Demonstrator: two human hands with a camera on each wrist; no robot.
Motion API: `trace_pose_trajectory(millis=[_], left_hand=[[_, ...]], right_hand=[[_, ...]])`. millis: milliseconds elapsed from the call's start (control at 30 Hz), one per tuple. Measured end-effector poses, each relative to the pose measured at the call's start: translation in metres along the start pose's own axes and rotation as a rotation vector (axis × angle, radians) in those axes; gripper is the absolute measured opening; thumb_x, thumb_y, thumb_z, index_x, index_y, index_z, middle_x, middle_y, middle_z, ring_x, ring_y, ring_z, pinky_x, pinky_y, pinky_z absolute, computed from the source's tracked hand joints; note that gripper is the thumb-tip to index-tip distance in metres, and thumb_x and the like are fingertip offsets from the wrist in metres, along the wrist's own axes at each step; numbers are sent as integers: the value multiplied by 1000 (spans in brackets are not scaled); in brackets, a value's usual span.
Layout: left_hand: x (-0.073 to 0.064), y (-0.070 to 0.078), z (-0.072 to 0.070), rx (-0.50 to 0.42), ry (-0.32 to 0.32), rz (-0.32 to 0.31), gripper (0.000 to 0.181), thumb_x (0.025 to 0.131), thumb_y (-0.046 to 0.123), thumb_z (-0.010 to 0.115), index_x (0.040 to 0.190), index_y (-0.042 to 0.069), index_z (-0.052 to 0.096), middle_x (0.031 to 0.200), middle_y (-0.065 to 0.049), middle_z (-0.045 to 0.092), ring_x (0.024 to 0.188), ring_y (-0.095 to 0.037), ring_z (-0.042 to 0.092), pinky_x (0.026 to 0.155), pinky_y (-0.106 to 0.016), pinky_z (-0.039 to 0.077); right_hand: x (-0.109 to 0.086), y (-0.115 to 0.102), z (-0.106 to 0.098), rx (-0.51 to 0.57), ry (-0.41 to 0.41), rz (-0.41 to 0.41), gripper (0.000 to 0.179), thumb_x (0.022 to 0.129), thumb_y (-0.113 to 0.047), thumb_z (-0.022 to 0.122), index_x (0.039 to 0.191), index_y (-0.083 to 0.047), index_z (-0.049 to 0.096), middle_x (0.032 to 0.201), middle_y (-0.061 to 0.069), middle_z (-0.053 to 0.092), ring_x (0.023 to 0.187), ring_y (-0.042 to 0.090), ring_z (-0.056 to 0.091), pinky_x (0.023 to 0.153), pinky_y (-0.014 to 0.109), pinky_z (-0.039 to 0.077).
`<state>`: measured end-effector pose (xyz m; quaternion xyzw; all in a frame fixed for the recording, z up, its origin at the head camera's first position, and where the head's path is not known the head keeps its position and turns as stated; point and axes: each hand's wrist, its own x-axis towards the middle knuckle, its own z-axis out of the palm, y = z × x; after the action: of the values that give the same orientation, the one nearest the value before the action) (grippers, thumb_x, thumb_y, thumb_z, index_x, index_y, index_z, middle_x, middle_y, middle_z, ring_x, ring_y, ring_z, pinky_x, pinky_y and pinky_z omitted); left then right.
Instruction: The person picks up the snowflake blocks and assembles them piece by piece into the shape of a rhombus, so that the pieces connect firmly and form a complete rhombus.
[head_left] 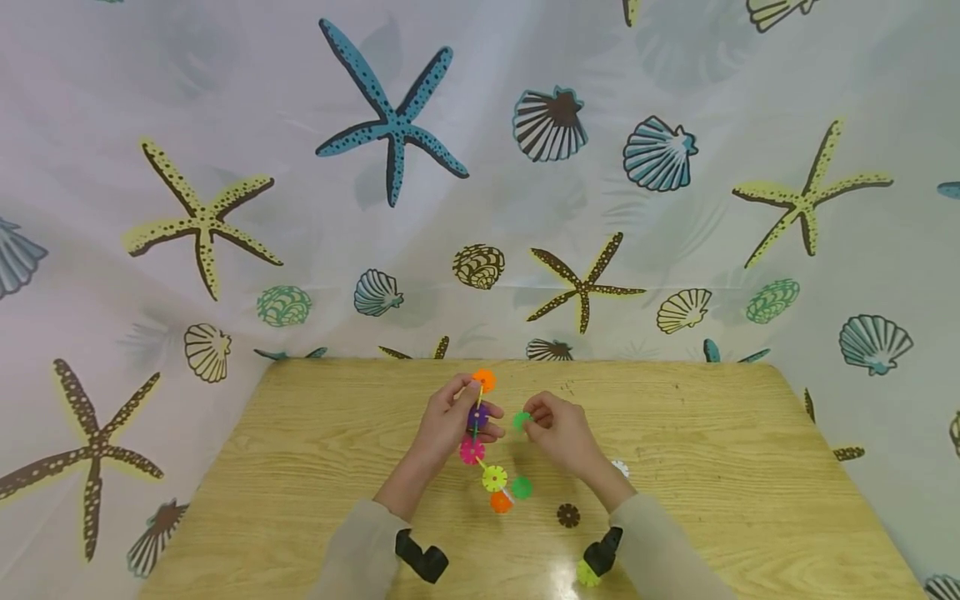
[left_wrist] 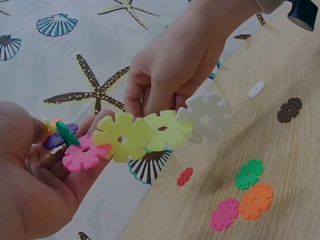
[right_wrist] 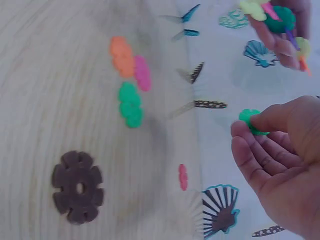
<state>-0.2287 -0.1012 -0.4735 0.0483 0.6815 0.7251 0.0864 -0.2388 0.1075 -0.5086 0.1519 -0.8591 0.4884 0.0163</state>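
Apparently for joining, the left hand [head_left: 444,421] pinches a slotted-disc chain [head_left: 472,451], the right hand [head_left: 564,429] a green disc [head_left: 521,420] likely needing slot alignment.

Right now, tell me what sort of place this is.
Probably an indoor tabletop play or craft spot: a sea-print backdrop stands behind and on both sides of a wood-grain table, and the left hand holds a chain of colourful notched discs.

A curtain [head_left: 495,67] stands behind the worktop [head_left: 720,450] and along its left and right sides. The disc chain [head_left: 494,478] runs far to near from the left hand [head_left: 446,421]. To its right, the right hand [head_left: 561,432] holds a single disc [head_left: 522,420]. Loose discs [head_left: 568,515] lie on the worktop, nearer.
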Motion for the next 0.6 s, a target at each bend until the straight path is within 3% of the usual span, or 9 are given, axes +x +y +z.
trace_pose_trajectory(millis=[167, 600], left_hand=[[2, -1, 0, 3, 0, -2, 23, 116, 28, 40, 113, 9, 53, 98, -19, 79, 69, -18, 79, 74, -40, 68], [3, 1, 5, 22, -27, 20, 24, 116, 27, 40, 114, 6, 52, 106, -27, 78, 69, -18, 79, 73, -40, 68]], right_hand=[[-2, -12, -11, 131, 86, -3, 7, 98, -8, 74, 103, -6, 69, 92, 12, 74, 83, 35, 76, 64, 24, 59], [-5, -37, -16, 162, 115, -75, 7, 100, -12, 73, 105, -7, 71, 96, 13, 77, 80, 20, 76, 73, 21, 62]])
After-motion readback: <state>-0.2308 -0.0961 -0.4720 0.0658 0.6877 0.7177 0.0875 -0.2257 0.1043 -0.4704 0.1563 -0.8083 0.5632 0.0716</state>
